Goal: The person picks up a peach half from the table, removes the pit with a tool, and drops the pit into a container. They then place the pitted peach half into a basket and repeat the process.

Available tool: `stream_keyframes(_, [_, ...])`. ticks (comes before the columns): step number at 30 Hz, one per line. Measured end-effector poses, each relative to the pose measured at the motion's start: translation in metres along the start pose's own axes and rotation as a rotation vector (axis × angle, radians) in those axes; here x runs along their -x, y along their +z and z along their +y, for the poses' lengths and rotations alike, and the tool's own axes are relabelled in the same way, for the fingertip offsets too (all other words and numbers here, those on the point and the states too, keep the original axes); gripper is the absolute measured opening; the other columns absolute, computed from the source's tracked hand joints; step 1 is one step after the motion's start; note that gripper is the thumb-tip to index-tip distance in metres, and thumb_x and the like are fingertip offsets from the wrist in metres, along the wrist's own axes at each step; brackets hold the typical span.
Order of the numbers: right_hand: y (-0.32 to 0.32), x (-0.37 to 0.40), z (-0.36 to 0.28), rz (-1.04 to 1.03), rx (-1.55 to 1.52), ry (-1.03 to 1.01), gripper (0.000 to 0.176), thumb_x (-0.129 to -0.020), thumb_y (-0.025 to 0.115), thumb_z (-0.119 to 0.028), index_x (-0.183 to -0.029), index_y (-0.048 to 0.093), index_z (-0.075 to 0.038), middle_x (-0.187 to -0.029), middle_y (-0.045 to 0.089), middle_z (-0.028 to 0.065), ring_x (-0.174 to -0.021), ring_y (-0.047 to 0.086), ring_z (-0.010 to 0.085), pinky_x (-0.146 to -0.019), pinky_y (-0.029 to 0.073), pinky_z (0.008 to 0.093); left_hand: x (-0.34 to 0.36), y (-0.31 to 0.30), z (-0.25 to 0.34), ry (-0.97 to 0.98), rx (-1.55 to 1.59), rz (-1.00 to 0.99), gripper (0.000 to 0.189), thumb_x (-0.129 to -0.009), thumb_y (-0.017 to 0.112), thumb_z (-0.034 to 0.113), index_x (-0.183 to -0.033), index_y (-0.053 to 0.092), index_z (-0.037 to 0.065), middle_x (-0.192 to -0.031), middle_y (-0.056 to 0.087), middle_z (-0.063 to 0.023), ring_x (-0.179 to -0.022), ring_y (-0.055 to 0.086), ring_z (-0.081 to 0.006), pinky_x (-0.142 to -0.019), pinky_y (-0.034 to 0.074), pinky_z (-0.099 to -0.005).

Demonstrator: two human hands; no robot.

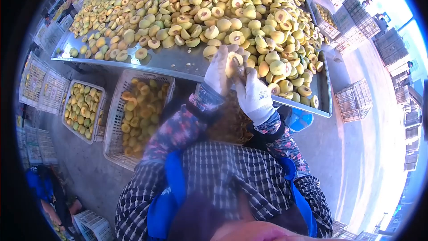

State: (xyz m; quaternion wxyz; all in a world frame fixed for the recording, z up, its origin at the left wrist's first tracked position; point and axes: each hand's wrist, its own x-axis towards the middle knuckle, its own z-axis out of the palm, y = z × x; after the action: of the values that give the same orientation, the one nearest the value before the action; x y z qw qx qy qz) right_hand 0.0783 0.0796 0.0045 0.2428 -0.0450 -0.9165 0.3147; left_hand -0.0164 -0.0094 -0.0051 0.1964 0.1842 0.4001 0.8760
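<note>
In a white glove, my left hand [216,72] is closed around a peach half [233,63] at the front edge of the metal table. My right hand [255,98], also gloved in white, is closed and meets the fruit from the right. Something thin and dark shows between its fingers, too small and blurred to name. Behind both hands rises a big heap of yellow-green halved peaches [204,14], many with their brown pits or hollows facing up. The heap lies on the metal table [169,64].
Below the table at left stand a crate of peach halves [117,125] and another fruit-filled crate [67,120]. A blue basin [301,119] sits under the table's right side. An upturned crate [354,100] and stacked crates [356,13] stand right. Someone in blue [40,187] is at lower left.
</note>
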Motion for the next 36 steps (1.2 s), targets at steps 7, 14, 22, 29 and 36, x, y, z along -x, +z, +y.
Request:
stream_keyframes(7, [-0.001,0.013,0.009,-0.187,0.04,-0.028,0.039,-0.091,0.058,-0.017,-0.117,0.041,0.007,-0.082,0.063,0.0257,-0.07,0.062,0.0441,-0.059,0.049,0.0475,0.006,-0.006,0.007,-0.187,0.012,0.002,0.046,-0.101,0.043,0.042,-0.116,0.051,-0.002,-0.113,0.058,-0.0154,-0.091,0.064,-0.023,-0.077,0.054,-0.0313])
stream_keyframes(14, [0.022,0.023,0.035,-0.092,-0.339,-0.13,0.053,-0.096,0.054,-0.019,-0.137,0.031,0.005,-0.077,0.062,0.0123,-0.055,0.058,0.0279,-0.051,0.046,0.0371,0.016,-0.002,0.012,0.042,-0.293,-0.175,0.052,-0.101,0.04,0.046,-0.12,0.052,-0.001,-0.109,0.063,-0.0146,-0.098,0.065,-0.0246,-0.083,0.054,-0.0325])
stream_keyframes(22, [-0.01,0.026,0.012,-0.488,-1.488,0.568,0.028,-0.1,0.052,-0.027,-0.122,0.046,-0.01,-0.073,0.046,-0.007,-0.058,0.042,0.0026,-0.048,0.031,0.0173,0.014,0.006,0.002,-0.197,-0.025,-0.04,0.054,-0.103,0.037,0.041,-0.132,0.042,-0.004,-0.124,0.057,-0.0182,-0.109,0.061,-0.0247,-0.094,0.051,-0.0345])
stream_keyframes(29, [-0.026,0.034,0.026,-0.731,-1.518,0.482,0.031,-0.102,0.049,-0.027,-0.128,0.046,-0.009,-0.079,0.047,-0.0056,-0.058,0.042,0.0031,-0.048,0.031,0.0183,0.013,0.019,0.009,-0.349,0.136,0.053,0.044,-0.095,0.058,0.04,-0.114,0.056,0.0,-0.102,0.061,-0.0123,-0.089,0.063,-0.0269,-0.079,0.055,-0.0389])
stream_keyframes(36, [-0.034,0.064,0.057,-0.496,-0.359,-0.026,0.025,-0.095,0.054,-0.024,-0.108,0.053,-0.003,-0.065,0.059,0.0119,-0.056,0.059,0.0277,-0.052,0.045,0.037,0.006,-0.012,-0.008,-0.332,0.215,0.028,0.041,-0.096,0.058,0.033,-0.114,0.054,-0.003,-0.11,0.063,-0.0138,-0.098,0.064,-0.0263,-0.085,0.056,-0.0436])
